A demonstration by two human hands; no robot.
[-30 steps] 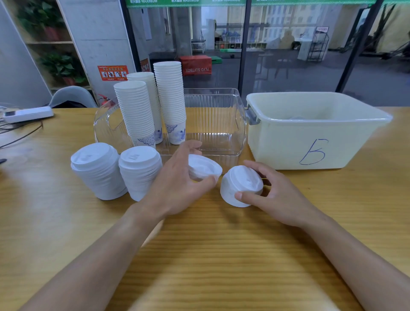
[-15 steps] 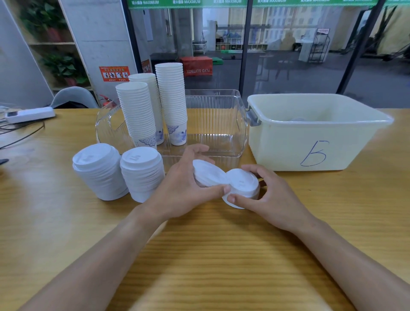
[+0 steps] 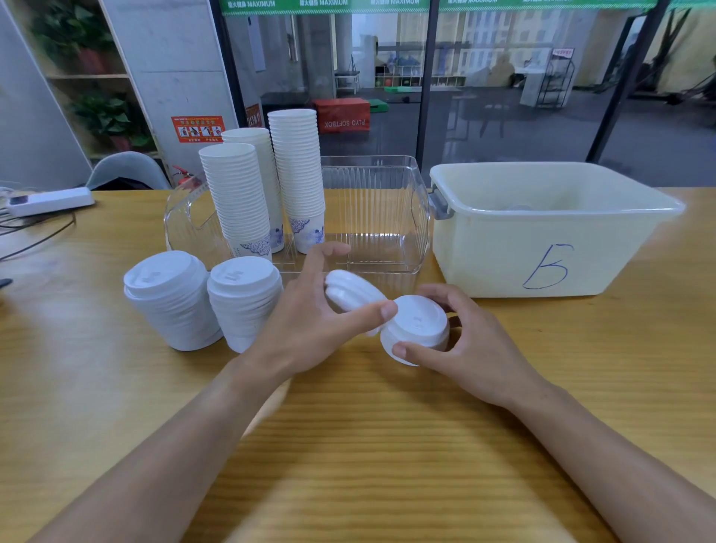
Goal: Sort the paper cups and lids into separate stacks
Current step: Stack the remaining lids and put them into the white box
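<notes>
The pale plastic bin [image 3: 542,240] carries a handwritten blue mark like the letter "B" on its front wall. The red box [image 3: 341,115] behind the glass shows "PLYO SOFTBOX" mirrored. The green banner [image 3: 325,4] along the top repeats the word "MAXIMUM". The orange sign [image 3: 197,128] has text too small to read.

I see three tall stacks of white paper cups [image 3: 267,186], blue-patterned at the base, standing upright inside a clear ribbed bin [image 3: 379,217]. Two stacks of white plastic lids [image 3: 205,298] stand side by side on the wooden table [image 3: 368,445], just in front of the bin. A tilted lid [image 3: 350,292] meets the top of a short lid stack [image 3: 418,329] further right.
</notes>
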